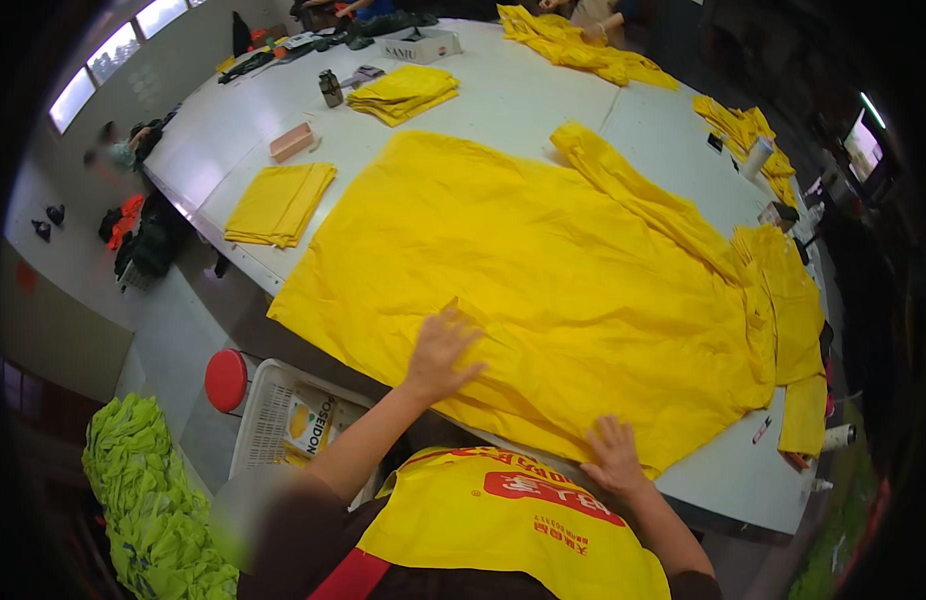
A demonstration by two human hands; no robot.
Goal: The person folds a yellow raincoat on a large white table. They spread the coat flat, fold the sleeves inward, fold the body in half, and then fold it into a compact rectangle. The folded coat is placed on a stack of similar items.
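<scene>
The person wears a yellow vest [503, 535] with a red printed panel and red lettering across it, edged by a red strap at seven o'clock. Dark brown sleeves [283, 530] are pushed up, leaving both forearms bare.

Counts, head view:
- large yellow cloth [543, 270] spread on white table [503, 100]: 1
- hands on cloth: 2, left hand [438, 352], right hand [613, 455]
- folded yellow stacks, far left part of table: 2, near stack [279, 204], far stack [403, 93]
- loose yellow heaps: 3, far heap [573, 45], right heap [748, 135], heap at cloth's right end [788, 300]
- pink block [291, 141]: 1
- white box [418, 45]: 1
- white basket [258, 415] below table edge: 1
- red round lid [225, 380]: 1
- green fabric pile [148, 500]: 1
</scene>
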